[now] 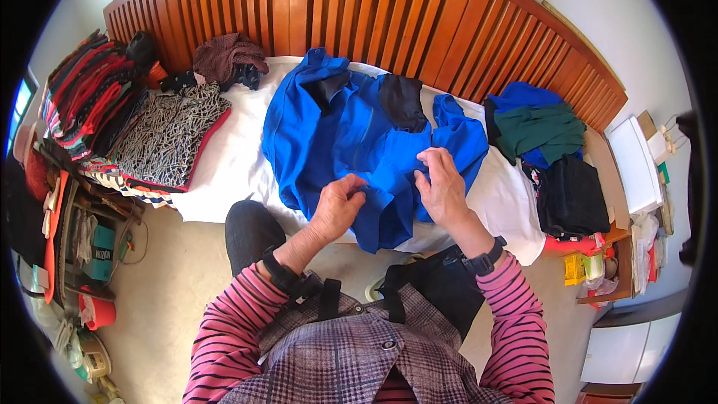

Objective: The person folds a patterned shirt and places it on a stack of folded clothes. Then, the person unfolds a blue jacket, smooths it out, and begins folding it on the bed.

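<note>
A blue long garment, apparently a jacket (344, 135), lies rumpled across the white sheet in front of me, its near edge hanging past the bed's edge. Dark lining or dark cloth (404, 102) shows at its far side. My left hand (338, 208) is closed in a pinch on the cloth near the garment's lower middle. Over the right part of the same garment is my right hand (444, 188), thumb and forefinger apart and curved, close to the fabric. Whether its fingertips touch the cloth is hard to tell.
A tall pile of folded clothes (93, 97) and a patterned folded garment (168, 138) sit at the left. Brown knitwear (226, 57) lies by the slatted wooden headboard (329, 4). On the right are green clothing (542, 131) and black folded clothing (572, 194).
</note>
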Tool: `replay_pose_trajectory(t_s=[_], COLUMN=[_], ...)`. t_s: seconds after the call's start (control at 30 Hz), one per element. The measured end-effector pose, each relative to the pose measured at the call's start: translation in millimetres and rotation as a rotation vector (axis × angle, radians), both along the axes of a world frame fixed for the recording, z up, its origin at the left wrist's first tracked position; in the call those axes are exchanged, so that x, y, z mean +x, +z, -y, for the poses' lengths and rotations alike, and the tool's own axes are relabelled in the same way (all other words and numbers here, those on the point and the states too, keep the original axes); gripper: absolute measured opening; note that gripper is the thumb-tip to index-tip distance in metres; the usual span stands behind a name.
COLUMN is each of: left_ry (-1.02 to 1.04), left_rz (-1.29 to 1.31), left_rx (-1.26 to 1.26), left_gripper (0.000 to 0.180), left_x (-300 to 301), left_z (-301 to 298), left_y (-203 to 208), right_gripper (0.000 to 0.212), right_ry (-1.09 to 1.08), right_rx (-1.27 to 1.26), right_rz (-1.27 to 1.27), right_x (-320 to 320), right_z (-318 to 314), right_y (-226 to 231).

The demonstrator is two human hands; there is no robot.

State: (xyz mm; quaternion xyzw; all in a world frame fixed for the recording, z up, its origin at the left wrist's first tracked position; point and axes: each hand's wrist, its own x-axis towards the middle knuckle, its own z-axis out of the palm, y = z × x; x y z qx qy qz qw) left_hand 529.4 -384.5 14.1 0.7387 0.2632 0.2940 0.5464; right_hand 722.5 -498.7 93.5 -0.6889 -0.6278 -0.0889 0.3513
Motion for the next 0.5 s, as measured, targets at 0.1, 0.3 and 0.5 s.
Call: replay_pose_trajectory(t_s=[0.1, 0.3, 0.5], left_ry=[-0.074, -0.131, -0.17], left_rz=[0.117, 0.036, 0.143], left_rx=[-0.201, -0.09, -0.235], left_gripper=[0.021, 0.02, 0.017], left_x=[1, 5, -2], left_z=[-12, -25, -27], left_y=[-3, -7, -2], right_gripper=[0.019, 0.02, 0.038], right_ry=[0.121, 0.343, 0.151], right_rx=[0.098, -0.305, -0.289], right_rz=[0.003, -0.147, -0.165], right_x=[-22, -59, -40], right_z=[17, 28, 1], right_y=[13, -19, -46])
